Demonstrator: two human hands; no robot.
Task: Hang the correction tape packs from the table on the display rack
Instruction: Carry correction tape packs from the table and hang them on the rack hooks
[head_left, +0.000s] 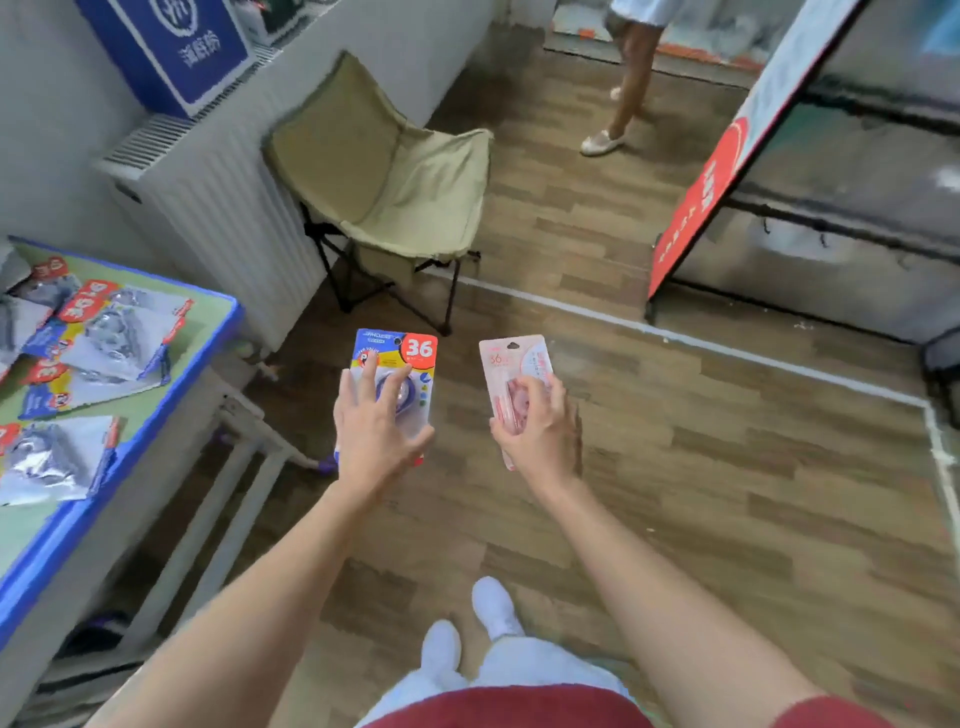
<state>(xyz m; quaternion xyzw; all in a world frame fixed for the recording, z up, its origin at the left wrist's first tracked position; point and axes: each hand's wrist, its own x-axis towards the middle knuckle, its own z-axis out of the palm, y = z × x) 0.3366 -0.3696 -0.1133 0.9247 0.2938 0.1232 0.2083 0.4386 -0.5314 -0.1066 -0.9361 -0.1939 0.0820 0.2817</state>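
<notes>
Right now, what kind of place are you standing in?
Probably a small stationery shop: shiny carded correction tape packs lie on the blue-rimmed green table, a slanted red-and-white sign board stands nearby, and the left hand holds a blue-and-yellow pack marked 36.

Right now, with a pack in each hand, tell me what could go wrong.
1. The left hand holds the blue pack with its fingers spread over the face; the pack may slip to the floor.
2. The right hand grips the pink pack, so no hand is free to steady either pack while hanging it.
3. The chair and another person's legs are ahead; a careless step could bump them.
</notes>
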